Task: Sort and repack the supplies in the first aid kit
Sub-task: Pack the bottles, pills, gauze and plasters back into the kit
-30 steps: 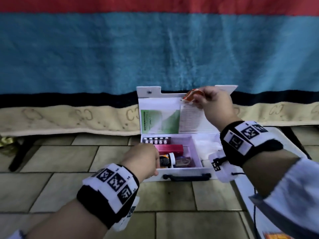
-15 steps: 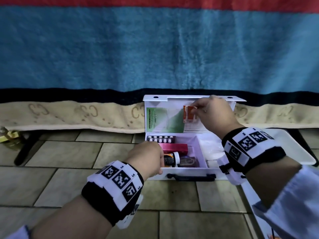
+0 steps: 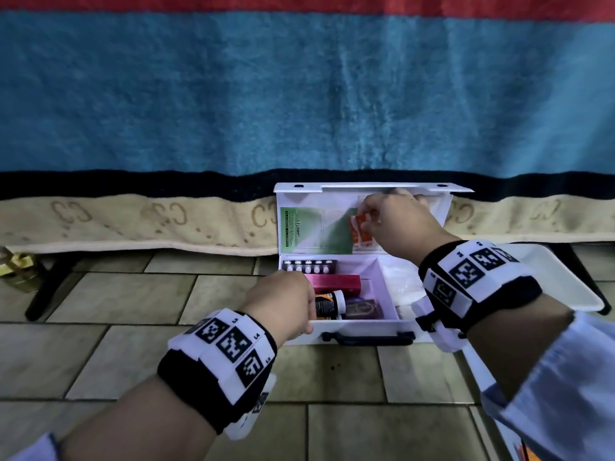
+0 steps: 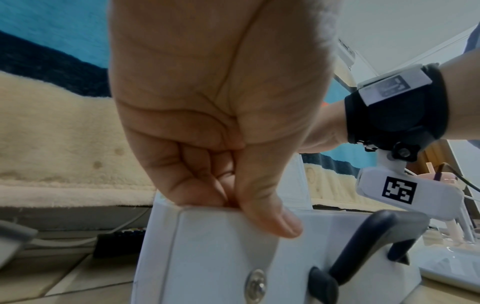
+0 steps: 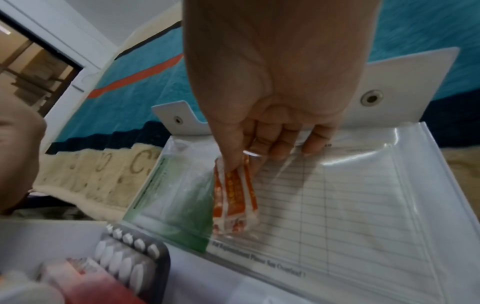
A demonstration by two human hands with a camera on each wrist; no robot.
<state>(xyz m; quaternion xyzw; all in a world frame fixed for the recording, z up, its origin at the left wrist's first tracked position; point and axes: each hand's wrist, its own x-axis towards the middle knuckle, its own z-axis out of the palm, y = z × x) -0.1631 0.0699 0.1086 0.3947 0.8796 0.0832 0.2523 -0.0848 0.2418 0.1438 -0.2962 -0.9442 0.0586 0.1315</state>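
A tiled floor (image 3: 126, 294) runs up to a hanging blanket (image 3: 233, 94) banded red, blue, black and cream, and the open white first aid kit (image 3: 362, 327) sits against it. At the kit's near left corner the left hand (image 3: 283, 304) clamps the front wall, thumb outside and curled fingers over the rim. Inside the left compartment lie a blister strip (image 3: 309, 266), a red box (image 3: 336, 283) and a small bottle (image 3: 329, 306). In the upright lid, a green leaflet (image 3: 316, 232) sits behind the clear pocket (image 5: 363, 174). To the right of it, the right hand (image 3: 396, 224) pinches a bundle of orange sachets (image 5: 233, 195) at its top edge, other fingers holding the pocket mouth open. Done well, the sachets should slide straight down flat, beside the leaflet, without snagging or creasing the film, the left hand bracing the kit.
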